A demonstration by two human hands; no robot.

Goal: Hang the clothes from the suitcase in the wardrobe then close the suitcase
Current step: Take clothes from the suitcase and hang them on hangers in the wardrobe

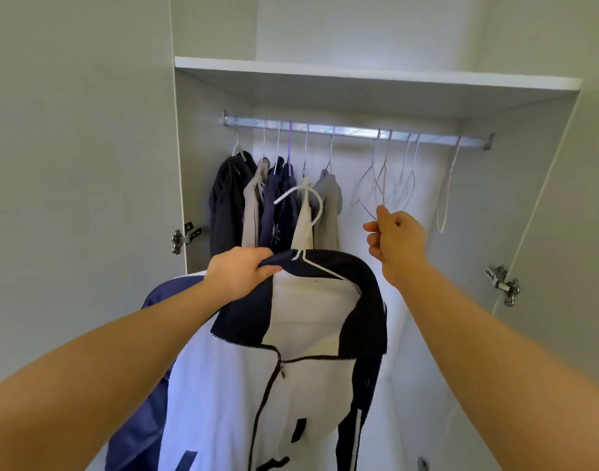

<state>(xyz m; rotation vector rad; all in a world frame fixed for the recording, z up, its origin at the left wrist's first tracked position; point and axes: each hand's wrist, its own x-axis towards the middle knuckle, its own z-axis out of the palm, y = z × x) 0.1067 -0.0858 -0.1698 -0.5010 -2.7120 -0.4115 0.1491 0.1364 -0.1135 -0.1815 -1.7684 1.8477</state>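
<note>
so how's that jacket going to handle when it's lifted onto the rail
Probably floppy: the jacket drapes and folds below the collar that the left hand grips. Likely light for its size, since one hand holds it up. It could slip on the thin, smooth-looking hanger if tilted.

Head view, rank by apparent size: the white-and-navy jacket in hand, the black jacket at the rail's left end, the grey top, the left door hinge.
1. white-and-navy jacket, largest, but nearest the camera.
2. black jacket.
3. grey top, partly hidden, so its place below the black jacket is unsure.
4. left door hinge.
</note>
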